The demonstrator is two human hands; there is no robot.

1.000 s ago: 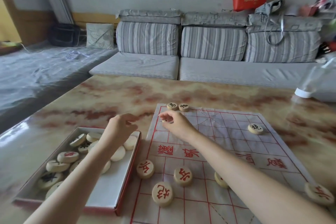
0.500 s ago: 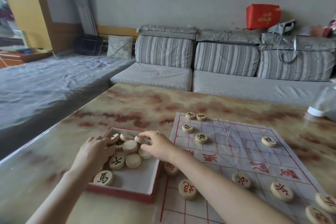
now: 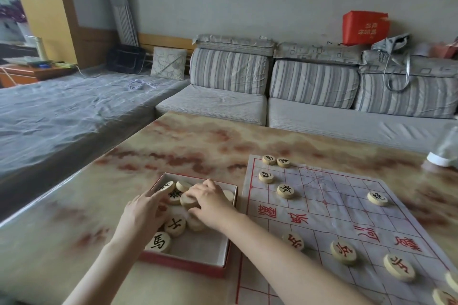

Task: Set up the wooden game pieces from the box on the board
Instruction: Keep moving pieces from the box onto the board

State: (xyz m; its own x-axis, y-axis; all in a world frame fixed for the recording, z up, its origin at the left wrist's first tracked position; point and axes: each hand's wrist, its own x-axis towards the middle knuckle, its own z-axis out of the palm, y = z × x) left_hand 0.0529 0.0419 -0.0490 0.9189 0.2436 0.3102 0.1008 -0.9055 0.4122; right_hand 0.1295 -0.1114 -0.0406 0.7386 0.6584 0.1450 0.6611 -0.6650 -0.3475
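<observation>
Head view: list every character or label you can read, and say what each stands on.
"馬", black: near piece in the box.
"士", black: second piece behind it.
"兵", red, upside down: three pieces on the board.
"漢", "界", "河", "楚", red, upside down: printed on the board.
Too small to read surely: far black pieces.
Blurred: lettering on the red carton.

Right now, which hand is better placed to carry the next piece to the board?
Right. The right hand curls round a piece in the box, and the board lies on its side; the left hand only touches pieces.
</observation>
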